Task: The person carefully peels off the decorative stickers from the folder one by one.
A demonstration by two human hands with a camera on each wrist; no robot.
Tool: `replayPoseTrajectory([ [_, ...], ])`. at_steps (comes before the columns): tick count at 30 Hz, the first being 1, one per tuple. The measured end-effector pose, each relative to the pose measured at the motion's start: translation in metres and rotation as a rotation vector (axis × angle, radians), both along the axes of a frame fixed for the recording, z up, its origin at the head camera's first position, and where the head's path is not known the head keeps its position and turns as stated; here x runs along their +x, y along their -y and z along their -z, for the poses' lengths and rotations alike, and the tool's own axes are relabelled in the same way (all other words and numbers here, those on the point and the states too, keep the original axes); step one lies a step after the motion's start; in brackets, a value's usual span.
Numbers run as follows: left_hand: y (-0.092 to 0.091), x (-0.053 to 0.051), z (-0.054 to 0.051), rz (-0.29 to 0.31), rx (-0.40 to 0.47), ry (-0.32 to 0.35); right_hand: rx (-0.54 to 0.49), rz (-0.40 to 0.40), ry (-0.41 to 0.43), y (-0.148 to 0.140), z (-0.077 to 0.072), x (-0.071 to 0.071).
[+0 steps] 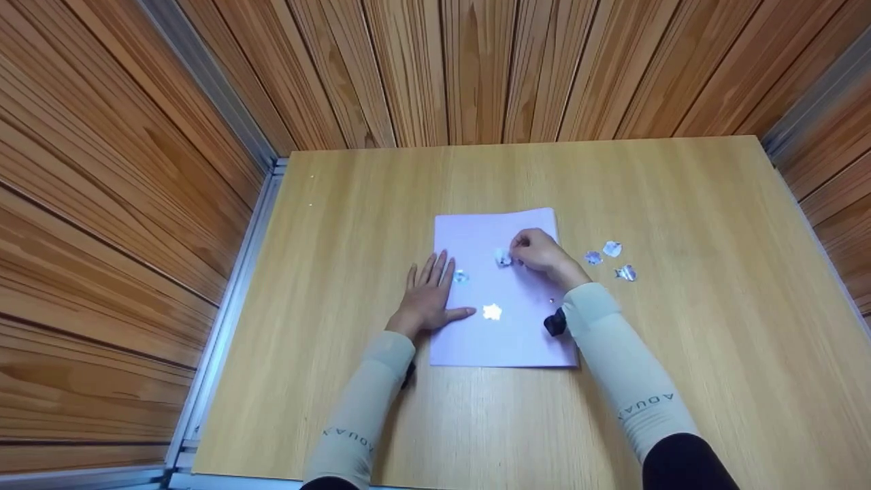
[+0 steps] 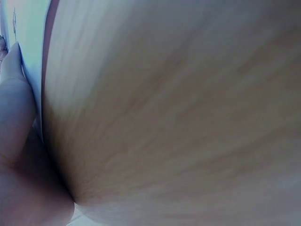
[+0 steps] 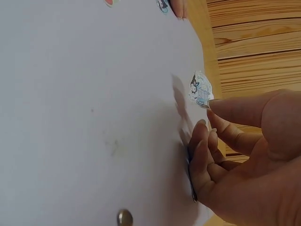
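Note:
A pale lilac folder-like sheet (image 1: 503,347) lies on the table with a small metal snap (image 3: 124,217) on it. My left hand (image 1: 430,299) rests spread on its left edge, beside a small bluish sticker (image 1: 461,276). Between thumb and fingertip my right hand (image 1: 541,252) pinches a sticker (image 3: 200,89) with a blue and dark printed picture, held just off the sheet. A white star-shaped sticker (image 1: 492,312) lies on the sheet near my left thumb. A dark, thin edge shows under my right fingers in the right wrist view; I cannot tell what it is.
Right of the sheet, on the wooden table (image 1: 714,272), lie a round sticker (image 1: 593,258), a pale sticker (image 1: 612,249) and a fish-shaped sticker (image 1: 625,273). Wood-panelled walls (image 1: 476,75) stand behind and at both sides.

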State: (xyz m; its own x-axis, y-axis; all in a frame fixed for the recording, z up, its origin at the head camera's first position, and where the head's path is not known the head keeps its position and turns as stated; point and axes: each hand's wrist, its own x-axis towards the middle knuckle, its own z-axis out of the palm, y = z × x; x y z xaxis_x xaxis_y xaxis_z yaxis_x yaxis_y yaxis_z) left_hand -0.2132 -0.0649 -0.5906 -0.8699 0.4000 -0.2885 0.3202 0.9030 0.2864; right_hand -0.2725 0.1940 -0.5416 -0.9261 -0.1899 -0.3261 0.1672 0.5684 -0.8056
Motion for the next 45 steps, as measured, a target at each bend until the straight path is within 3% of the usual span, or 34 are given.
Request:
replayPoseTrajectory([
  [14, -0.001, 0.002, -0.001, 0.002, 0.002, -0.001, -0.004, 0.013, 0.027, -0.004, 0.001, 0.006],
  [22, -0.002, 0.001, -0.001, 0.011, -0.001, -0.019, -0.065, 0.004, 0.019, -0.008, -0.003, 0.007],
  [28, -0.001, 0.0, 0.003, 0.011, 0.01, -0.023, -0.093, -0.023, 0.005, -0.015, -0.01, 0.012],
  [45, 0.001, 0.004, -0.004, 0.006, 0.043, -0.032, -0.023, -0.08, -0.074, -0.049, -0.038, 0.041],
])
